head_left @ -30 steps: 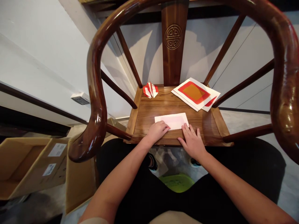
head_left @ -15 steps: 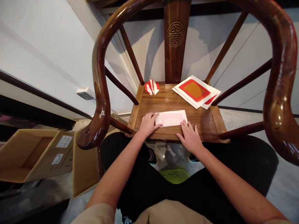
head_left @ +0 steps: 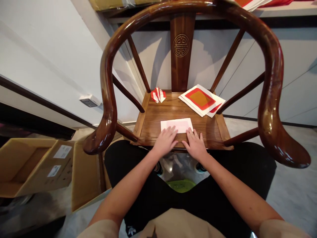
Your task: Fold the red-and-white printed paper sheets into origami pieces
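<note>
A folded sheet of white paper (head_left: 176,123), with a pinkish print showing through, lies flat on the chair's wooden seat (head_left: 156,114). My left hand (head_left: 165,141) rests open on its near edge, fingers stretched forward over the paper. At the near right corner, my right hand (head_left: 195,144) is open too, its fingertips touching the paper. Farther back on the left sits a folded red-and-white paper piece (head_left: 158,95). Several white sheets with red and orange rectangles (head_left: 201,99) lie overlapped at the seat's back right.
The chair's curved armrest (head_left: 108,109) and carved back slat (head_left: 182,62) surround the seat. Open cardboard boxes (head_left: 61,165) stand on the floor at left. A wall socket (head_left: 89,100) juts out there. Below the seat is something green (head_left: 181,185). More red-and-white papers (head_left: 255,4) lie on the shelf behind.
My left hand has shifted from the paper's left end rightward along its near edge, closer to my right hand. The head view has tilted up slightly, showing more of the shelf.
</note>
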{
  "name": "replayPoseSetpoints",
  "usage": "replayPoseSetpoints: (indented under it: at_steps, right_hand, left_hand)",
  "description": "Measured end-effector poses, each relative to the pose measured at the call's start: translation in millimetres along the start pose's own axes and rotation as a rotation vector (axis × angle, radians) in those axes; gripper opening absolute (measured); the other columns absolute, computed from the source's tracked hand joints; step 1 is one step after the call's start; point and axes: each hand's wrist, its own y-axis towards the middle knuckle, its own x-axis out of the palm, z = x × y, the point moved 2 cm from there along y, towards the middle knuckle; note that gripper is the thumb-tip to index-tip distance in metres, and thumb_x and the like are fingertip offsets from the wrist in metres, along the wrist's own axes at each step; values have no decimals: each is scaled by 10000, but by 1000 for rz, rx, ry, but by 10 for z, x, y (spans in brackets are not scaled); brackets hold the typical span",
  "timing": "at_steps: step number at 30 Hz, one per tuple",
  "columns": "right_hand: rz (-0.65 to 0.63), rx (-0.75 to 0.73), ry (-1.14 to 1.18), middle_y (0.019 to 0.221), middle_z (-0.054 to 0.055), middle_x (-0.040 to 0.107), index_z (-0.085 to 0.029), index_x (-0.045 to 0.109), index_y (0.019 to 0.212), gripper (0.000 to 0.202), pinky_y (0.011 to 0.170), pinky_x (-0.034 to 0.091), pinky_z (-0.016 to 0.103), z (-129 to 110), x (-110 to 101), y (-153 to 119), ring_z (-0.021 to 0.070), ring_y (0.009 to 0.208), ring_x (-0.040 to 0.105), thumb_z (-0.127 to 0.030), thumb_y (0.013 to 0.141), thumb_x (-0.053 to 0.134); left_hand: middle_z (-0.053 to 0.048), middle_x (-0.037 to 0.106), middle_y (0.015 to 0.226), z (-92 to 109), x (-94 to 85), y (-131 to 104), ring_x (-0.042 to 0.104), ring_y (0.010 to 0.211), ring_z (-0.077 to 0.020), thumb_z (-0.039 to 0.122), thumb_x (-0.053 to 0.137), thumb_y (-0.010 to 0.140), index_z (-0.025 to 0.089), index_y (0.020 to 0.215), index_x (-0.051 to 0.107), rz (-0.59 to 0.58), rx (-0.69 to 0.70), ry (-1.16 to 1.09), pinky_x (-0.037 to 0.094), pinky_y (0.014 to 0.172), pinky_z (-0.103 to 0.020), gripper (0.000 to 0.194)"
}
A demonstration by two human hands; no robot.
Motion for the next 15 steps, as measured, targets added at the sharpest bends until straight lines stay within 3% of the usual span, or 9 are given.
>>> replayPoseSetpoints:
  at_steps: [3,5,10,15]
  right_hand:
    - [4,0,-8,1618,137,252,-121,282,1552,660,1166,202,629,12,20,-2,339,1489,233,-490,1005,308]
    - [16,-5,-9,1615,140,262,-130,279,1554,657,1161,212,632,19,31,-7,339,1488,236,-486,1004,311]
    - [35,-17,-10,1611,130,277,-133,297,1548,662,1162,212,622,20,27,-11,344,1483,247,-514,1006,302]
    - [23,-9,2,1611,120,279,-124,302,1545,664,1166,208,620,7,2,-9,350,1479,251,-517,1009,300]
  left_hand:
    - [-145,333,1589,349,221,-60,261,1491,-316,423,464,972,154,1511,367,-40,18,-7,221,1209,-504,610]
    - [-152,327,1590,431,300,-90,250,1495,-320,496,458,964,145,1520,350,-40,8,-20,203,1215,-511,667]
    - [-127,374,1571,336,273,-119,307,1476,-280,509,417,984,166,1523,339,-26,-26,-62,205,1219,-502,644]
    - [-125,398,1557,151,175,-244,344,1459,-278,466,399,1002,183,1517,351,7,-163,-74,241,1205,-503,590]
